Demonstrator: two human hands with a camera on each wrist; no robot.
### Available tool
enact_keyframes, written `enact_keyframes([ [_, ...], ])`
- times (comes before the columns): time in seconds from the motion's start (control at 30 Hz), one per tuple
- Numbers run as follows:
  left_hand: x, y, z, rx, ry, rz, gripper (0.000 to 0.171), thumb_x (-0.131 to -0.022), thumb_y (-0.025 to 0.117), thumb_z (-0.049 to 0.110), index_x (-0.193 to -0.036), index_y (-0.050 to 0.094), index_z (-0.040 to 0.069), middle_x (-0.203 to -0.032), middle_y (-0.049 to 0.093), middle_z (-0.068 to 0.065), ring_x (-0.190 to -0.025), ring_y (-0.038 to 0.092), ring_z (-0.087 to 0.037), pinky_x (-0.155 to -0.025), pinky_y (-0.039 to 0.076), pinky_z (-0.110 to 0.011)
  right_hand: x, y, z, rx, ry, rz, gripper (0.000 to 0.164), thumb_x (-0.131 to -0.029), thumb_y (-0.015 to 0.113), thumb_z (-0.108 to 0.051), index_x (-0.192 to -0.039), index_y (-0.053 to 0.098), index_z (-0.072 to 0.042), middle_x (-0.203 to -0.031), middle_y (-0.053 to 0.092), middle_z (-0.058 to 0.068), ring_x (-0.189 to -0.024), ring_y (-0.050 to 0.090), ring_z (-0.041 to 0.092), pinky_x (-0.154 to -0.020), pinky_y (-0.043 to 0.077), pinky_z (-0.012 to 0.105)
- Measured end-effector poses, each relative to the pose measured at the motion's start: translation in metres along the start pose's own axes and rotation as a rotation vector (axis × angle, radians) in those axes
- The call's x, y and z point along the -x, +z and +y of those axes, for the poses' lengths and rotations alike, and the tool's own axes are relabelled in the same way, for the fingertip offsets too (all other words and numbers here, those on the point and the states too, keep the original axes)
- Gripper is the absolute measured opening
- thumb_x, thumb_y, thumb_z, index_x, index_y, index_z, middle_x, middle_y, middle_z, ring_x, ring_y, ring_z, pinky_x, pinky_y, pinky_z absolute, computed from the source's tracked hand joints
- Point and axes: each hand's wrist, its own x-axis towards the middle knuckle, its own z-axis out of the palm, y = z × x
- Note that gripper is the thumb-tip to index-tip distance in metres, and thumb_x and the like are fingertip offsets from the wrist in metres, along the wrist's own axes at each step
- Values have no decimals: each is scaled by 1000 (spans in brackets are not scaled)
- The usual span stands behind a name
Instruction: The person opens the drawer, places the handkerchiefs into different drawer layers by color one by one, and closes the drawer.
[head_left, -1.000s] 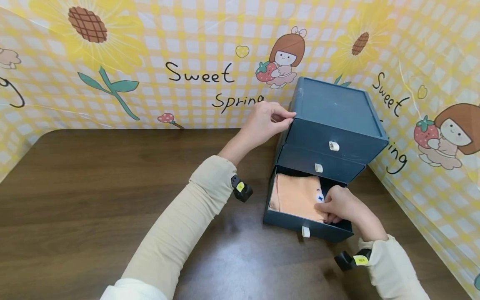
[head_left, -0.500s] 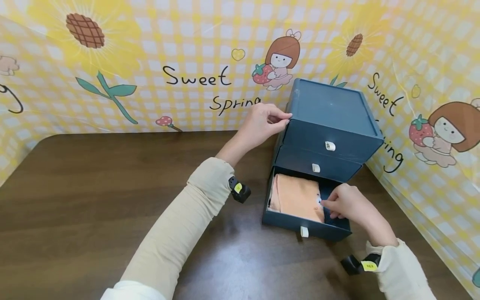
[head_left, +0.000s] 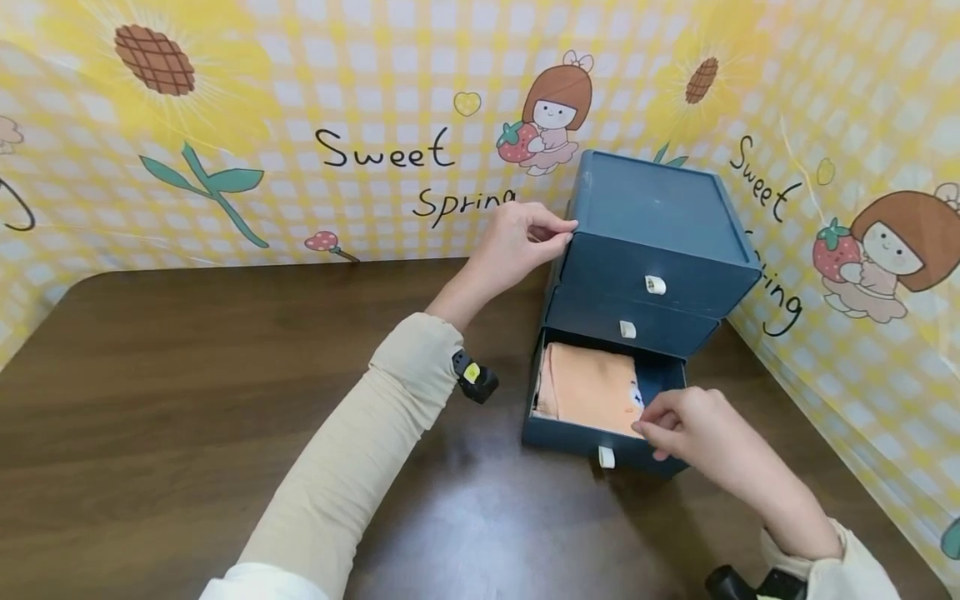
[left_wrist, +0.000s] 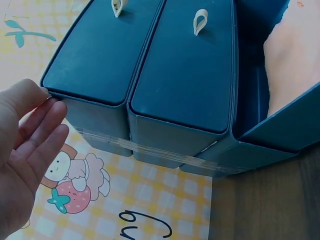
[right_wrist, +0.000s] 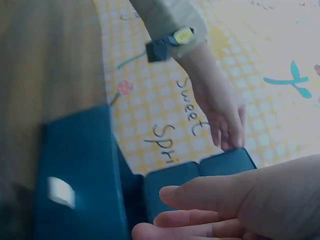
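Observation:
A dark blue drawer cabinet (head_left: 660, 200) stands at the table's right, three drawers high. Its bottom drawer (head_left: 566, 435) is pulled out, and a folded orange cloth (head_left: 588, 383) with a small printed edge lies inside, toward the left. My left hand (head_left: 513, 242) pinches the cabinet's top front-left corner between thumb and fingertips; the left wrist view shows the hand (left_wrist: 30, 145) at that corner. Above the front right of the bottom drawer hovers my right hand (head_left: 705, 429), its fingers loosely bent. Nothing is held by the right hand (right_wrist: 210, 205) in its wrist view.
White pull tabs (head_left: 656, 285) mark each drawer front. Clear tape (left_wrist: 165, 150) runs across the cabinet's side. The brown wooden table (head_left: 187, 417) extends left, and a yellow checked backdrop (head_left: 360, 92) encloses the back and right.
My right hand has left the cloth's right edge and moved toward the drawer's front, its forearm drawing back to the lower right. The left hand keeps its place on the cabinet corner.

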Motion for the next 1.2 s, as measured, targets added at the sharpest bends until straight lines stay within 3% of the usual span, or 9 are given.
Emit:
enact_keyframes([
  [0.17, -1, -1, 0, -3, -22, -2, 19, -83, 66, 6, -101, 72, 5, -87, 66, -4, -73, 61, -11, -67, 50, -20, 5, 17, 1, -44, -6, -25, 7, -83, 66, -12, -78, 66, -7, -59, 61, -5, -50, 56, 4, -49, 46, 22],
  [0.33, 0, -1, -1, -11, 9, 8, 18, -83, 66, 7, -100, 72, 5, -85, 66, -3, -72, 60, -9, -66, 50, -20, 6, 33, 7, -103, 0, -74, 9, -83, 66, -12, -76, 68, -6, -58, 61, -5, -49, 56, 6, -48, 46, 21],
  [0.6, 1, 0, -1, 8, 25, -12, 19, -83, 66, 5, -101, 71, 3, -83, 65, -4, -72, 61, -10, -68, 50, -19, 5, 50, 10, -120, 130, -138, 15, -82, 68, -18, -72, 70, -7, -56, 60, -3, -48, 56, 9, -48, 47, 21],
  [0.83, 0, 0, 1, 3, 33, -4, 19, -83, 66, 5, -101, 71, 3, -83, 65, -4, -72, 61, -9, -67, 50, -18, 1, 58, 12, -128, 70, -130, 23, -84, 66, -26, -67, 68, -11, -49, 56, -9, -46, 55, 9, -41, 40, 23],
  [1.2, 0, -1, 0, -6, 15, -10, 19, -82, 66, 5, -101, 71, 4, -86, 66, -5, -73, 62, -10, -68, 50, -19, -4, 63, 13, -103, 18, -58, 19, -86, 63, -13, -67, 67, -11, -50, 57, -10, -46, 54, 5, -42, 41, 22],
])
